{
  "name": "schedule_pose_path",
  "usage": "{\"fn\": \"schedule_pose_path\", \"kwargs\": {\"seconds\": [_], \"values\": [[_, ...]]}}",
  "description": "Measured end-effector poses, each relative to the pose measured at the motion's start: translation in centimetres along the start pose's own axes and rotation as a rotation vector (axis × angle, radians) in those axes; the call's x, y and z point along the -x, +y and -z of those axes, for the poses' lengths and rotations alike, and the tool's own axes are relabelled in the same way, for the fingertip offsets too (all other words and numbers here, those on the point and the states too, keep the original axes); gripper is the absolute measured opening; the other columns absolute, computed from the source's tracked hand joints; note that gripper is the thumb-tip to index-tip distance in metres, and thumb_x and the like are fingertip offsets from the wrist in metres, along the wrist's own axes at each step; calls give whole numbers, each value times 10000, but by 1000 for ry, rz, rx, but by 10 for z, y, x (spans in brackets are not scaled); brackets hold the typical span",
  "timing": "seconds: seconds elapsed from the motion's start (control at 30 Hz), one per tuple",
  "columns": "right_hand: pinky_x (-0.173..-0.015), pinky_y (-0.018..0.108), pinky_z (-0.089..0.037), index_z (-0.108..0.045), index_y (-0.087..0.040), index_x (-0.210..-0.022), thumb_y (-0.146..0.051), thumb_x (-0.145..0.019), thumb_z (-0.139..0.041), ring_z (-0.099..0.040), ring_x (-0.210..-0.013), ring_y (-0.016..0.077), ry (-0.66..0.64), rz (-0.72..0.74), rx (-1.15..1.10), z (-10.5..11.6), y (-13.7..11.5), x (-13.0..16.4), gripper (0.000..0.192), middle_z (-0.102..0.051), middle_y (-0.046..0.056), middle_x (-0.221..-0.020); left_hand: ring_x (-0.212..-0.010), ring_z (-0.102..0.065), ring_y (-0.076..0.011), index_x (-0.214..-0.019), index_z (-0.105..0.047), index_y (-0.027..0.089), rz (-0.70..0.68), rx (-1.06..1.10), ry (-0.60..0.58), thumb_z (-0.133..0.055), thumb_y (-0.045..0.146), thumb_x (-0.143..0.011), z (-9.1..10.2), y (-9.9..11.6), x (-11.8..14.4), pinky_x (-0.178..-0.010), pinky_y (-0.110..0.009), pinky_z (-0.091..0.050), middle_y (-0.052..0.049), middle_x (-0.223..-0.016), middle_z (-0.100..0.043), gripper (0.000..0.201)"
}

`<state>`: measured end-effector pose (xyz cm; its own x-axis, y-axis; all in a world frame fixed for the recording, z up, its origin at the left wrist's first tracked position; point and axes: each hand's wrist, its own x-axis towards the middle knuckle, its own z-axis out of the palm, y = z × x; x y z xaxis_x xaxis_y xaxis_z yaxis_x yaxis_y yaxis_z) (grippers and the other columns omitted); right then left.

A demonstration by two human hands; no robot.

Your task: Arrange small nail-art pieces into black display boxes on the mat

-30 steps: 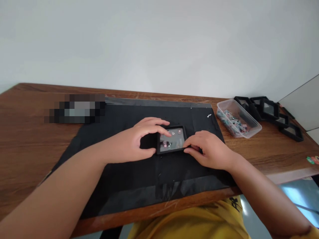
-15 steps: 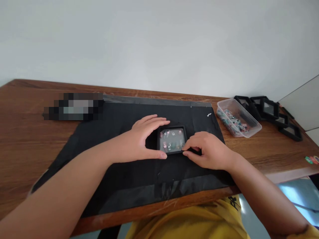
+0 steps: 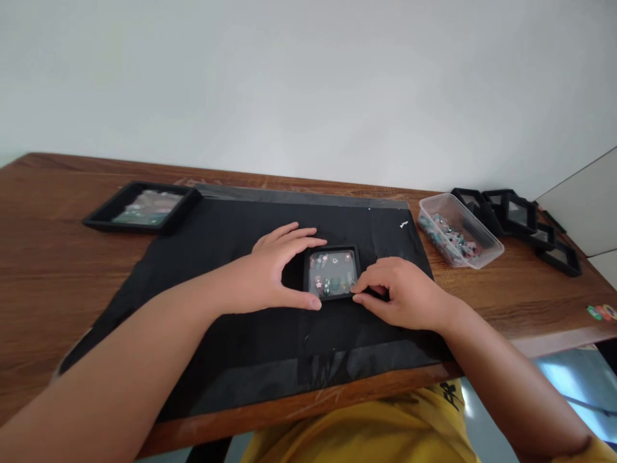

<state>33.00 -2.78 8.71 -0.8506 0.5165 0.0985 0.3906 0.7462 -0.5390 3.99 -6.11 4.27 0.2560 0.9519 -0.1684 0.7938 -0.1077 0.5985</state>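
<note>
A small black square frame (image 3: 331,298) lies on the black mat (image 3: 241,347), its clear pane dotted with little pink, white and green charms (image 3: 326,283). Around its left side curves my left hand (image 3: 277,270), fingers spread at the top edge and thumb by the lower left corner. My right hand (image 3: 402,292) is at the lower right corner, thumb and forefinger pinched together there. Whatever sits between those fingertips is too small or hidden to make out.
A clear plastic box (image 3: 460,228) holding many small wrapped pieces stands on the right of the wooden table (image 3: 482,308). Several black frames (image 3: 520,215) are piled beyond it. Another larger frame (image 3: 139,206) lies at the back left. A white scrap (image 3: 403,224) is on the mat.
</note>
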Motion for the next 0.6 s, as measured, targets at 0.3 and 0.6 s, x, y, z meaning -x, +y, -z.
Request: {"fn": "schedule_pose_path", "kwargs": {"seconds": [0.3,0.6], "values": [[-705,274,-385,-778,-171,-871,-160,-948,-708,-554,-663,120,-2,-15,-17,1,0,-1,105,-672,-16,-703,-1687,-92,-452,-1595,-506,459,-24,-8,19,-771,925,-588,-6,-9,-3,-1311,-712,-252,12,-1818,-265,1142],[-728,281,-397,-781,-180,-861,-166,-943,-720,-575,-664,124,-13,-43,-22,1,0,-2,103,-689,-13,-706,-1690,-33,-453,-1600,-497,438,2,-26,-12,-761,910,-601,-4,-5,-6,-1314,-695,-243,5,-1840,-187,1136]]}}
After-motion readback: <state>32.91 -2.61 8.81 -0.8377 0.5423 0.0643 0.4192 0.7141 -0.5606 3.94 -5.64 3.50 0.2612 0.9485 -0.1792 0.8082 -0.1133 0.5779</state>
